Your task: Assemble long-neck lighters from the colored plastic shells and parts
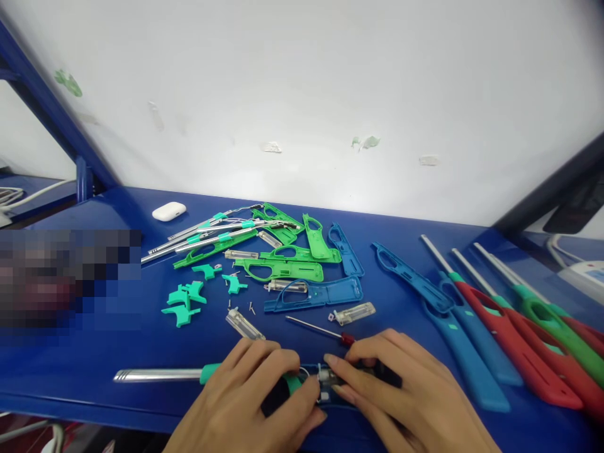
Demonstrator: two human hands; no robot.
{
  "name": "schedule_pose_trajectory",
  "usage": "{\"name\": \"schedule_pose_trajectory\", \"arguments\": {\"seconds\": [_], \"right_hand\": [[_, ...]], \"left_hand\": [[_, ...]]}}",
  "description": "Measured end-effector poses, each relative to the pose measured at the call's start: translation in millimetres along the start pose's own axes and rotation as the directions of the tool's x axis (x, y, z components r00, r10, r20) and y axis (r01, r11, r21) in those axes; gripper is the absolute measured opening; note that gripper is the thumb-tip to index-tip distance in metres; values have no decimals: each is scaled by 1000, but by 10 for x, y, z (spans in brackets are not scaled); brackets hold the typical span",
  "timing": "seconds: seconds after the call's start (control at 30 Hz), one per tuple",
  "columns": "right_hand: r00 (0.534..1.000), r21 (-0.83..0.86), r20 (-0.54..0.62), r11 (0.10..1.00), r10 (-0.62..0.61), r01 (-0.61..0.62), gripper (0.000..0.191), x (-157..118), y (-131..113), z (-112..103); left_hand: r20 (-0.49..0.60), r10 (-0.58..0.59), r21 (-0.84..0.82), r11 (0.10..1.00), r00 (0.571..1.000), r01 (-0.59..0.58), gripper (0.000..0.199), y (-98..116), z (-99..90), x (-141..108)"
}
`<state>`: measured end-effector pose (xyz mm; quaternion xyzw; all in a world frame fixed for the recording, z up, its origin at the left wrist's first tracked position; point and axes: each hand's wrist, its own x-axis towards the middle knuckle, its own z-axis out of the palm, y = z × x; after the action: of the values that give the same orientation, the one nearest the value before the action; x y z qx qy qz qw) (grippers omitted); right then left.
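Observation:
At the table's front edge lies an opened long-necked lighter with a metal barrel (158, 375), a teal collar (207, 373) and a blue half-shell, mostly covered by my hands. My left hand (250, 396) grips its middle, thumb and fingers around the trigger area, where a teal piece and a thin white wire show. With its fingertips together, my right hand (401, 384) presses on a clear fuel tank (328, 375) in the shell. Just beyond my right fingers rests a screwdriver (321, 328) with a red handle. Clear fuel tanks (245, 324) (353, 313) lie nearby.
Green half-shells (283, 270), blue half-shells (325, 293) and metal barrels (212, 239) spread across the table's middle. Teal triggers (182, 314) and small screws (251, 308) lie left. Whole lighters (519, 352) line the right side. A white case (168, 211) sits before the white wall.

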<state>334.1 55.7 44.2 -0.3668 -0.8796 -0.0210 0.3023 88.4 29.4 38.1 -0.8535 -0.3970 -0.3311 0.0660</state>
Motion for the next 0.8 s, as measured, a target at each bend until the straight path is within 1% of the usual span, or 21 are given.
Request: {"name": "schedule_pose_trajectory", "arguments": {"seconds": [0.2, 0.27, 0.37, 0.43, 0.5, 0.57, 0.67, 0.73, 0.8], "right_hand": [[999, 13, 54, 1000, 8, -9, 27, -61, 14, 12], [999, 18, 46, 1000, 23, -24, 27, -57, 16, 3], [996, 22, -66, 998, 55, -54, 28, -25, 23, -12], [982, 21, -150, 993, 118, -117, 27, -10, 46, -6], [962, 16, -194, 981, 191, -192, 28, -15, 86, 19], [954, 14, -188, 972, 232, -233, 30, -33, 131, 53], [962, 34, -145, 972, 233, -231, 30, -29, 185, 96], [971, 30, -98, 976, 218, -216, 30, 37, 209, 107], [978, -3, -20, 979, 206, -206, 31, 165, 226, 102]], "left_hand": [[15, -2, -17, 1000, 1000, 2, 25, -15, -3, -3], [20, -6, -19, 1000, 1000, 6, 25, -14, -3, 2], [11, -3, -5, 1000, 1000, 3, 26, -12, -6, 18], [6, 4, 1, 1000, 1000, -4, 26, -18, -3, 23], [5, 14, 6, 1000, 1000, -14, 26, -30, 9, 16], [5, 23, 18, 1000, 1000, -23, 24, -48, 29, -4], [11, 42, 35, 998, 999, -43, 20, -71, 64, -43], [18, 55, 37, 998, 998, -56, 19, -77, 88, -62], [24, 61, 34, 997, 998, -62, 19, -77, 110, -73]]}}
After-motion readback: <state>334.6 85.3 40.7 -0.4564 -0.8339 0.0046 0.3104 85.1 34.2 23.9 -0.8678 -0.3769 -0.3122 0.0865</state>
